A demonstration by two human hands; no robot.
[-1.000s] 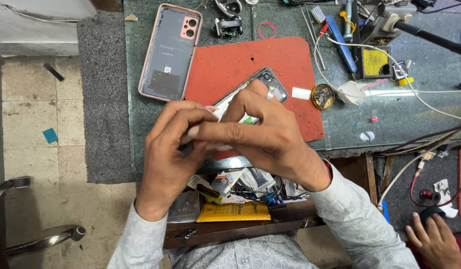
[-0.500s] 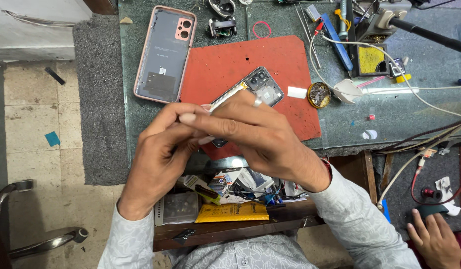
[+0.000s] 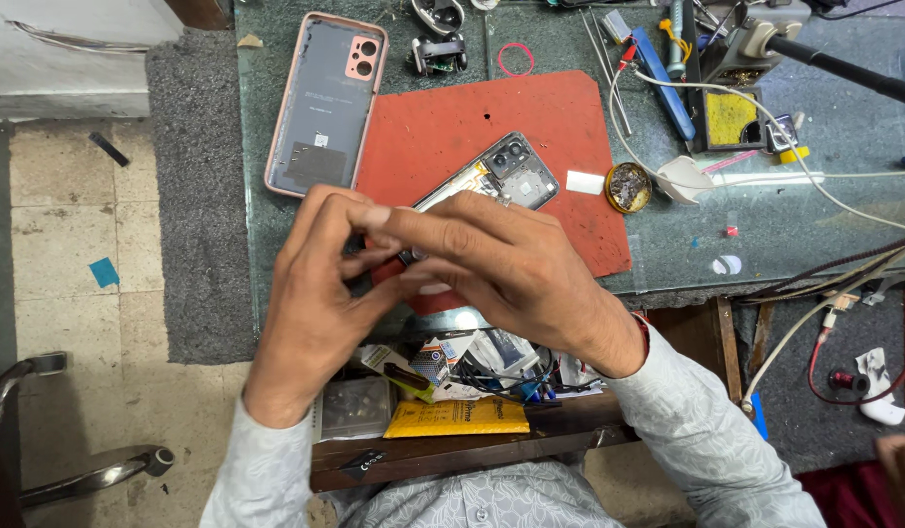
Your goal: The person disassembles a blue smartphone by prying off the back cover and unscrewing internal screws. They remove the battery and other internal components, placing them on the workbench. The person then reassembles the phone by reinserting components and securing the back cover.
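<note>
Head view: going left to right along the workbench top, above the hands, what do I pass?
Pink phone back cover → red work mat → opened phone → small white strip → round brass-coloured tin → yellow sponge pad

Both hands close together, fingers curled, right over left.

I'm at a phone repair bench in a small workshop. Beyond my fingers lie a red work mat, an opened phone and its detached back cover; further right sit a soldering iron stand, tweezers and loose wires. Below my hands, an open drawer holds spare parts.
</note>
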